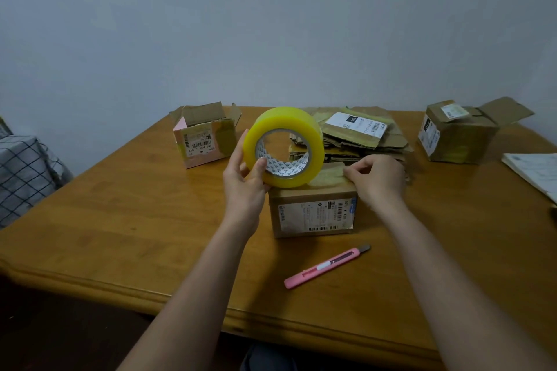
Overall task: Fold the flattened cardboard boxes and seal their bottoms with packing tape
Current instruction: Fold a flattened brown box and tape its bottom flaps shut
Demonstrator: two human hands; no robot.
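Gripping the yellow roll of packing tape (284, 147) upright on the small brown cardboard box (313, 211), hole facing the person, the left hand (245, 179) steadied it; right-hand (378, 179) fingers (351, 172) pinched the tape end.

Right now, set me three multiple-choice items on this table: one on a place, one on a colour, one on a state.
1. Where does the box cutter lie?
A. on the table, nearer the person than the box being taped
B. on the flattened stack
C. in the left box

2. What colour is the tape roll?
A. brown
B. yellow
C. white

3. What is the left hand doing?
A. resting flat
B. holding the cutter
C. gripping the roll

Answers: 1 A, the cutter lies near the table's front edge; 2 B, the roll is yellow; 3 C, its thumb is inside the core while the right hand presses tape onto the box.
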